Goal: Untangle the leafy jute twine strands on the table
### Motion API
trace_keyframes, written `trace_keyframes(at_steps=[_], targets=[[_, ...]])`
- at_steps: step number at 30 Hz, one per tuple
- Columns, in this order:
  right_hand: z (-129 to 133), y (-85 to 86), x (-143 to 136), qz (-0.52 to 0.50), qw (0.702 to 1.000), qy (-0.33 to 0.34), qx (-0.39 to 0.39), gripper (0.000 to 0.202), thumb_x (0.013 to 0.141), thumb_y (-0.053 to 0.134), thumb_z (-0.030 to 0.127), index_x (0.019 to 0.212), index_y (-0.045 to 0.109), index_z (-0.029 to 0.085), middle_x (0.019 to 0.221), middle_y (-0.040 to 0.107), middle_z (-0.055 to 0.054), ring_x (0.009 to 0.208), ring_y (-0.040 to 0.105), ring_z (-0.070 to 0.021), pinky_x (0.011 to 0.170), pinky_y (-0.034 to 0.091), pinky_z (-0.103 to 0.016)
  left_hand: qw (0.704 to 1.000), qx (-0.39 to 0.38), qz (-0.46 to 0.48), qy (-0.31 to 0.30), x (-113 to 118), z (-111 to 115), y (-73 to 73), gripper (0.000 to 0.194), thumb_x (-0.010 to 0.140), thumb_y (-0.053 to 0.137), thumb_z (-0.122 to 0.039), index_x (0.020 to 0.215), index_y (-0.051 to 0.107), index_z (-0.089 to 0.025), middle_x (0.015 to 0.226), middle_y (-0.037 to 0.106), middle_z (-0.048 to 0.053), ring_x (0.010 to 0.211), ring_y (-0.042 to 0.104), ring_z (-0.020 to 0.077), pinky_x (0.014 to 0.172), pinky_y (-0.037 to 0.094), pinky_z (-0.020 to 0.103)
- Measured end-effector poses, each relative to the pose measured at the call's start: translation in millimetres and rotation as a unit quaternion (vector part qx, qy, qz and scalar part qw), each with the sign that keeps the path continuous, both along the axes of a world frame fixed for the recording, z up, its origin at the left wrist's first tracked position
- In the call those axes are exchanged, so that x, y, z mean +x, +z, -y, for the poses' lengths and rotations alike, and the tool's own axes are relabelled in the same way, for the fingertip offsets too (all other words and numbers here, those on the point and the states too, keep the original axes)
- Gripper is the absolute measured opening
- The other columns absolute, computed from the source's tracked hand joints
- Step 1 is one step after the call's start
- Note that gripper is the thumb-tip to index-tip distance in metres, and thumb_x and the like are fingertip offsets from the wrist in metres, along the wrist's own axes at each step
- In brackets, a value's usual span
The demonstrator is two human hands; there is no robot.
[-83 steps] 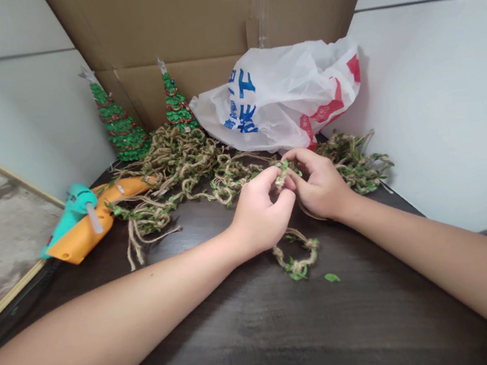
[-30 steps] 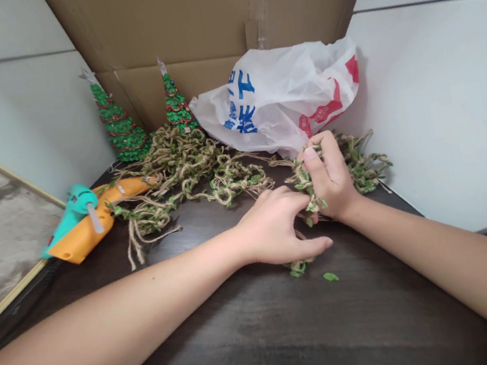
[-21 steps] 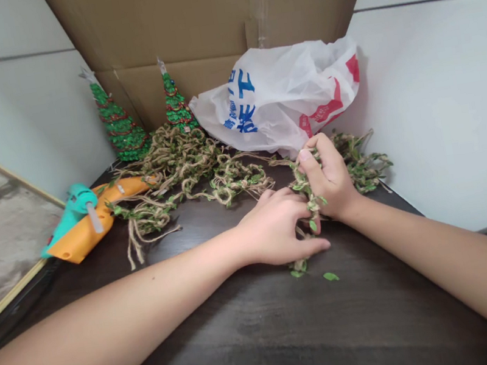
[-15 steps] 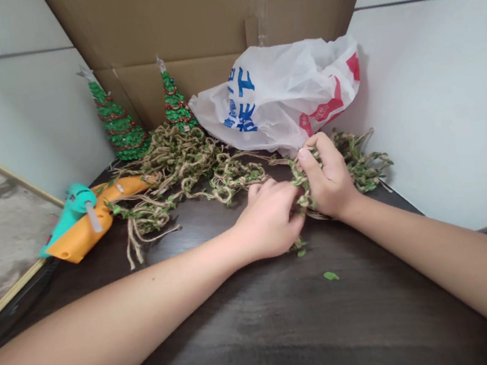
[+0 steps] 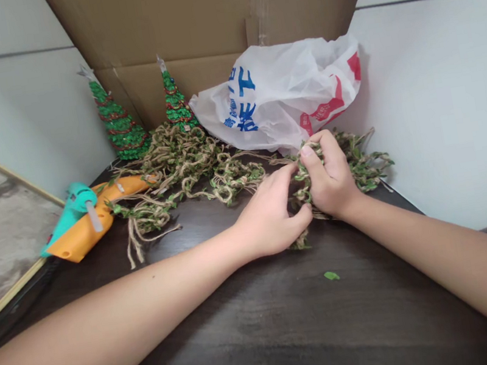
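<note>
while my right hand (image 5: 330,178) pinches a leafy twine strand (image 5: 300,181) between thumb and fingers, my left hand (image 5: 271,215) has just spread its thumb from its fingers, so the hold now seems mostly the right's. the strand lies between both hands; nearer me is a loose leaf (image 5: 331,276) on the counter (image 5: 259,340), beyond them a plastic bag (image 5: 278,93).

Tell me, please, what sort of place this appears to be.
It looks like a craft corner, perhaps in a home: leafy twine lies heaped on a dark tabletop, beside what seems a glue gun and two small Christmas trees.
</note>
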State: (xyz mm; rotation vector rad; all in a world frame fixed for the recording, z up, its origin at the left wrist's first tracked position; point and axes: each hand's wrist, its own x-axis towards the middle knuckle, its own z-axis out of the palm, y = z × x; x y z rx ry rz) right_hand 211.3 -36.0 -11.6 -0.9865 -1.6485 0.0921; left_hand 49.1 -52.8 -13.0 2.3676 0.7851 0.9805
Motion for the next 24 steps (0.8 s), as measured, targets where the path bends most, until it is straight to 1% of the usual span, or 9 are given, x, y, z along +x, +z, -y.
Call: trace_keyframes(at_steps=[3,5,8,11,12,13,16,20,24], targets=[[-0.7,0.1,0.0,-0.003,1.0,-0.006,-0.001,0.018,0.102,0.042,0.037,0.091,0.043,0.024,0.079,0.047,0.0,0.073,0.048,-0.016,0.073,0.042,-0.035,1.0,-0.015,-0.006,-0.011,-0.6,-0.1,-1.0,0.058,0.086,0.058,-0.024,0.139,0.038,-0.015,0.14,0.053,0.017,0.129,0.053,0.0276,0.11,0.046,0.046],[-1.1,-0.4,0.0,0.001,1.0,-0.008,-0.005,0.019,0.102,0.042,0.039,0.091,0.042,0.023,0.08,0.047,0.0,0.074,0.049,-0.016,0.074,0.042,-0.035,1.0,-0.008,-0.015,-0.005,-1.2,0.1,-0.1,0.054,0.085,0.058,-0.022,0.135,0.041,-0.015,0.135,0.056,0.016,0.125,0.055,0.0272,0.107,0.048,0.045],[-2.0,-2.7,0.7,0.015,0.999,0.001,-0.034,0.019,0.102,0.042,0.041,0.094,0.043,0.024,0.082,0.049,0.0,0.074,0.049,-0.0158,0.073,0.041,-0.035,0.999,0.009,-0.038,0.003,-1.7,0.2,1.9,0.036,0.084,0.057,-0.02,0.119,0.05,-0.016,0.118,0.061,0.012,0.11,0.059,0.0253,0.099,0.052,0.044],[-2.5,-5.4,1.4,0.008,0.996,0.021,-0.083,0.019,0.102,0.041,0.043,0.099,0.042,0.024,0.077,0.049,0.002,0.068,0.047,-0.0152,0.069,0.04,-0.034,0.996,0.026,-0.08,0.003,-1.8,0.0,3.8,0.013,0.085,0.056,-0.021,0.097,0.054,-0.017,0.102,0.062,0.009,0.095,0.058,0.0231,0.089,0.054,0.042],[-2.5,-5.8,1.5,0.003,0.995,0.025,-0.091,0.019,0.102,0.041,0.044,0.099,0.042,0.025,0.075,0.049,0.002,0.067,0.047,-0.0151,0.068,0.04,-0.034,0.995,0.033,-0.097,-0.002,-1.8,0.0,4.5,0.008,0.086,0.055,-0.022,0.092,0.055,-0.017,0.097,0.062,0.009,0.093,0.058,0.0228,0.088,0.053,0.042],[-2.3,-5.9,1.5,-0.001,0.995,0.028,-0.093,0.019,0.102,0.041,0.044,0.099,0.042,0.025,0.073,0.048,0.003,0.066,0.047,-0.0151,0.067,0.04,-0.034,0.993,0.041,-0.114,-0.009,-1.9,0.2,5.2,0.006,0.087,0.055,-0.024,0.088,0.055,-0.017,0.094,0.062,0.008,0.091,0.058,0.0228,0.088,0.053,0.041],[-1.0,-4.2,0.8,0.003,0.996,0.024,-0.084,0.019,0.102,0.041,0.043,0.097,0.042,0.024,0.072,0.049,0.003,0.064,0.048,-0.0149,0.067,0.039,-0.034,0.986,0.062,-0.156,-0.027,-2.3,1.2,7.2,0.014,0.091,0.053,-0.029,0.085,0.058,-0.017,0.091,0.063,0.009,0.091,0.057,0.0238,0.089,0.052,0.042],[0.2,-1.7,-0.2,0.013,0.997,0.018,-0.072,0.021,0.102,0.042,0.044,0.095,0.043,0.024,0.071,0.049,0.003,0.062,0.047,-0.0142,0.066,0.04,-0.034,0.981,0.07,-0.176,-0.029,-3.0,2.6,8.7,0.02,0.09,0.057,-0.036,0.091,0.06,-0.016,0.096,0.064,0.01,0.095,0.057,0.0256,0.09,0.051,0.044],[-0.4,-0.8,-0.5,0.014,0.997,0.023,-0.07,0.023,0.101,0.044,0.046,0.092,0.044,0.025,0.07,0.049,0.004,0.061,0.047,-0.0143,0.066,0.04,-0.033,0.98,0.072,-0.183,-0.033,-3.1,2.8,7.4,0.024,0.088,0.06,-0.037,0.096,0.06,-0.015,0.101,0.065,0.011,0.101,0.057,0.0278,0.095,0.049,0.047]])
